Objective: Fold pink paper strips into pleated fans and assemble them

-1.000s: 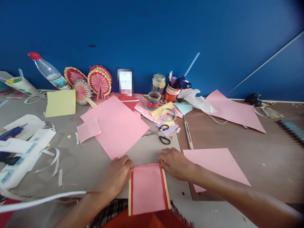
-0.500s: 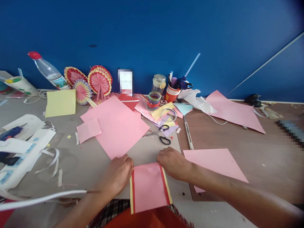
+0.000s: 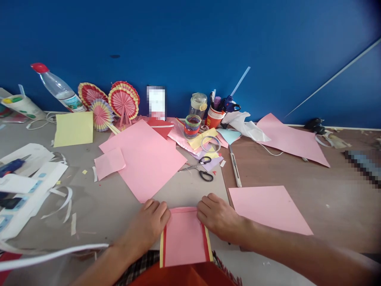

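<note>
On pink paper (image 3: 185,240), hands (image 3: 150,224) curled, apart

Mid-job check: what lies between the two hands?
Between the left hand and right hand lies the bordered pink sheet, red and yellow along both sides; the head view shows it.

Bordered sheet (image 3: 185,240) of smooth matt paper, glossy plastic bottle (image 3: 56,82)

Single head view, close over desk (image 3: 101,206), facing forward and down, blue wall (image 3: 190,47) beyond.
</note>
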`<action>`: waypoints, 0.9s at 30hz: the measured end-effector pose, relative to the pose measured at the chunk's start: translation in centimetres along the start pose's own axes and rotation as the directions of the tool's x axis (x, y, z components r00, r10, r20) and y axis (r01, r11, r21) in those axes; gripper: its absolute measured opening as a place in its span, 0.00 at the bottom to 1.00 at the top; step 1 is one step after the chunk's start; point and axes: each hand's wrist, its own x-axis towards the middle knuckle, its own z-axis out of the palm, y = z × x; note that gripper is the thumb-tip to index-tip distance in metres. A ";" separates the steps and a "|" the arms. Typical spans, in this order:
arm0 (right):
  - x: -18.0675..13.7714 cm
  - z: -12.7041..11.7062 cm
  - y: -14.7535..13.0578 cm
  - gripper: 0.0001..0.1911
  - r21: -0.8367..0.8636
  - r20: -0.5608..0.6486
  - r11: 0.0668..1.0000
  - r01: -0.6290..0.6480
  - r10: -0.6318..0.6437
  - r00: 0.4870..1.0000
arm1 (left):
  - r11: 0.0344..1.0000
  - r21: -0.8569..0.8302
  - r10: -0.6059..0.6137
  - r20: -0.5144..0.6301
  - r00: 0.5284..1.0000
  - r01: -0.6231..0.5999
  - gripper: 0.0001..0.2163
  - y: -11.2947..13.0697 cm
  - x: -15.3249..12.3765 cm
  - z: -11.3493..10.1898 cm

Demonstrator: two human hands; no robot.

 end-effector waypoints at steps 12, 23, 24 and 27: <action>-2.2 -0.5 -2.0 0.14 -0.044 0.091 0.995 -0.090 0.094 0.991 | 1.000 0.013 0.008 -0.105 0.994 -0.007 0.15 0.9 -2.3 2.0; -0.9 -1.4 -1.4 0.11 0.096 0.211 0.974 -0.203 0.180 0.961 | 0.982 -0.116 -0.139 0.086 0.987 0.149 0.13 1.6 -1.2 -0.7; -0.8 -1.4 -1.1 0.09 0.136 0.201 0.960 -0.244 0.215 0.956 | 0.970 -0.161 -0.168 0.097 0.981 0.182 0.13 1.4 -1.0 -1.0; -0.5 -1.5 0.0 0.12 0.284 0.194 0.904 -0.318 0.271 0.943 | 0.916 -0.308 -0.244 0.078 0.967 0.256 0.12 0.8 -0.5 -1.4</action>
